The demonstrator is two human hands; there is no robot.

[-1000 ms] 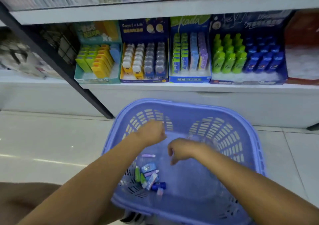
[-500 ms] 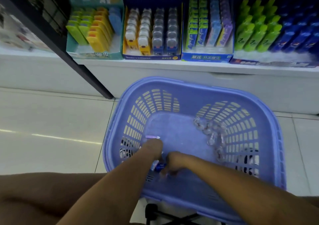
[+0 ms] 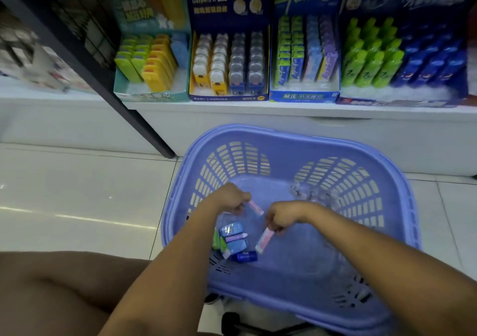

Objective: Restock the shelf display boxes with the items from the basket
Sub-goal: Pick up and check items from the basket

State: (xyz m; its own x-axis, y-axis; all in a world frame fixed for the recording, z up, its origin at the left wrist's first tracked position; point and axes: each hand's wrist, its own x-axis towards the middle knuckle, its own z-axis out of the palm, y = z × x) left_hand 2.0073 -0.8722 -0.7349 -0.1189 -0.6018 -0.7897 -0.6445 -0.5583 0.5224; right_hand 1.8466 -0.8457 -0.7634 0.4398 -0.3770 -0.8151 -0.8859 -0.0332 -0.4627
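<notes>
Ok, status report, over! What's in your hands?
Left hand pinches a pink packet, right hand grips a second packet, both inside the basket. Loose items piled nearby. Nothing blocking.

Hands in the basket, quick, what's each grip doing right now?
Left hand: grip closed round a small pink pack.
Right hand: grip pinching the end of a longer pink-and-white pack.

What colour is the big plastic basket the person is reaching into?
Pale lilac-purple all over; the basket shows best in the head view.
</notes>
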